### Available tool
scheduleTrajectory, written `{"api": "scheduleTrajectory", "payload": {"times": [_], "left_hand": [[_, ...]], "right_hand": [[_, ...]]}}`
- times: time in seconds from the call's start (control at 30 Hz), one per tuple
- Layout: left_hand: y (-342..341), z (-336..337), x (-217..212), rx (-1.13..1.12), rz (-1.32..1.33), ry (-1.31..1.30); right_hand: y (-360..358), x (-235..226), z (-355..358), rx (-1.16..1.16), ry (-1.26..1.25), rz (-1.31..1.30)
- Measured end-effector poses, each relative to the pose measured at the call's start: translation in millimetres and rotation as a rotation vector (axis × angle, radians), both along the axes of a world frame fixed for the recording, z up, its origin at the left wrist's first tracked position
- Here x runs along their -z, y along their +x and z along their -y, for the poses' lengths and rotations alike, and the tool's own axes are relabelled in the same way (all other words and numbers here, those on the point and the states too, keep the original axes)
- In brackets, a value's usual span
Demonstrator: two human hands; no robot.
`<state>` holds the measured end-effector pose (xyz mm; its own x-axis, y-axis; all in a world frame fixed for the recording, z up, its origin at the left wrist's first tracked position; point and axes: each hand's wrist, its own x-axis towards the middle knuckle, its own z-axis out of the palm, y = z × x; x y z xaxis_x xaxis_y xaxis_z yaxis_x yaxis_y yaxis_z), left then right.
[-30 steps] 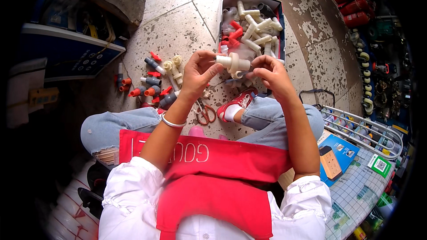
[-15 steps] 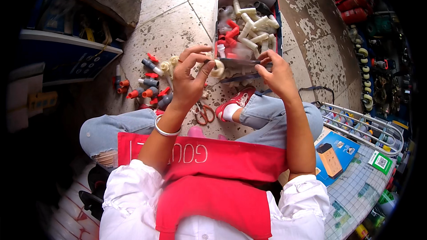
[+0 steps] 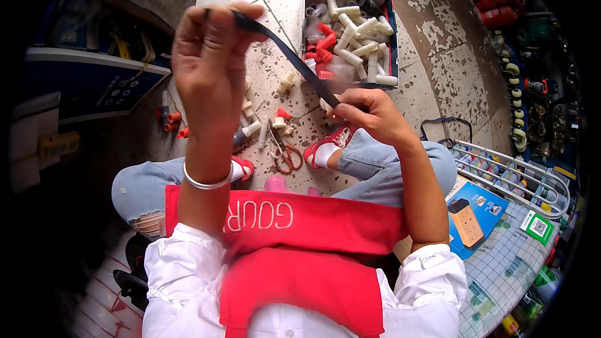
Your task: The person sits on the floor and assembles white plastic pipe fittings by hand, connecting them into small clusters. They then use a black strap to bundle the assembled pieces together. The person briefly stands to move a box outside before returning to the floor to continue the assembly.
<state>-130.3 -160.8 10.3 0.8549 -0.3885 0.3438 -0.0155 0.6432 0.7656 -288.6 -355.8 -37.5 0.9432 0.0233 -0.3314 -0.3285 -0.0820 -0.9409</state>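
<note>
A flat black strip (image 3: 294, 59) is stretched on a slant between my two hands. My left hand (image 3: 213, 56), raised at the upper left, pinches its higher end. The lower end is gripped between thumb and fingers of my right hand (image 3: 372, 116), just in front of an open box (image 3: 394, 37). Cream pipe fittings (image 3: 354, 58) and red elbow fittings (image 3: 325, 40) are heaped inside the box. A pale fitting (image 3: 327, 104) shows partly beside my right fingertips. My left hand and forearm hide part of the floor.
Orange-handled scissors (image 3: 288, 158) lie between my feet, near loose white and red fittings (image 3: 280, 119). More fittings (image 3: 173, 120) lie at the left by a blue panel (image 3: 100, 84). A white wire rack (image 3: 510, 178) and a blue package (image 3: 469, 219) are at my right.
My left hand has risen up and to the left, drawing the black strip into a long diagonal. My right hand has dropped slightly and moved left, still gripping the strip.
</note>
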Motion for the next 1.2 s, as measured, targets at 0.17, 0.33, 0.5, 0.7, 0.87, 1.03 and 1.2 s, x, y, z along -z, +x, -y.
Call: {"api": "scheduleTrajectory", "payload": {"times": [0.17,0.33,0.5,0.7,0.87,1.03,1.2], "left_hand": [[53,4,65,0.034,-0.172,0.123],[47,-3,263,0.151,-0.2,1.077],[2,22,342,0.084,0.202,1.572],[-11,43,365,0.17,0.23,1.838],[-11,6,382,0.127,0.129,1.533],[-26,-3,313,-0.057,0.067,0.957],[-45,8,231,-0.13,0.213,0.823]], "right_hand": [[-9,-28,20,0.15,-0.072,-0.051],[-7,-47,21,0.214,-0.073,-0.159],[1,-44,17,0.309,0.052,-0.128],[15,-45,9,0.372,0.004,-0.232],[27,-42,10,0.351,-0.044,-0.271],[25,-36,5,0.303,-0.111,-0.251],[23,-44,2,0.26,-0.039,-0.254]]}}
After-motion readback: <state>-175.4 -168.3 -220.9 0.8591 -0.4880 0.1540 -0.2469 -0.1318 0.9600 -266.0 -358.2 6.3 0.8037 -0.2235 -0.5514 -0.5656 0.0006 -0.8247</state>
